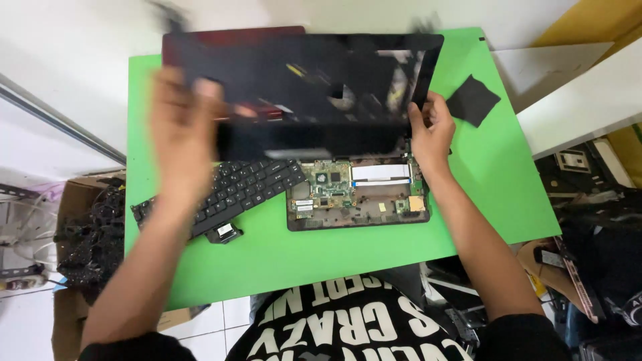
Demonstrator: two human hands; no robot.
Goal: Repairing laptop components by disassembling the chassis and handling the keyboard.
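Between our two hands we hold a wide, flat black plastic laptop panel [314,87], lifted off the table and tilted. Our left hand [179,134] is motion-blurred; it sits at the panel's left edge, fingers seem curled onto it, but we cannot tell for sure how tight the grip is. Our right hand [431,130] is sharp: fingers closed around the panel's right lower corner, thumb on the near face.

Behind the panel, past the left hand's fingertips, a dark red flat lid-like piece [234,33] shows along the top edge; whether it is touching the panel or separate we cannot tell.

Just below the right hand, touching distance from the wrist: the open dark laptop base [358,217] with a green circuit board [328,180] exposed, a white flat ribbon strip [381,172] and a small yellow patch [416,202] nearer the right forearm.

Below the left hand, partly under the left wrist: a loose black laptop keyboard [251,184], lying skewed, its right end overlapping the base's left side. A small black part with a white label [224,232] lies just at its near edge.

Right of the right hand, apart from it: a black square foam-like pad [473,100] flat on the bright green tabletop [334,257].

Further out, left of the left forearm: a brown cardboard box [70,200] off the table, filled with tangled black parts [93,241]. Right of the right forearm, beyond the table edge: a pile of dark electronics scrap [588,200].
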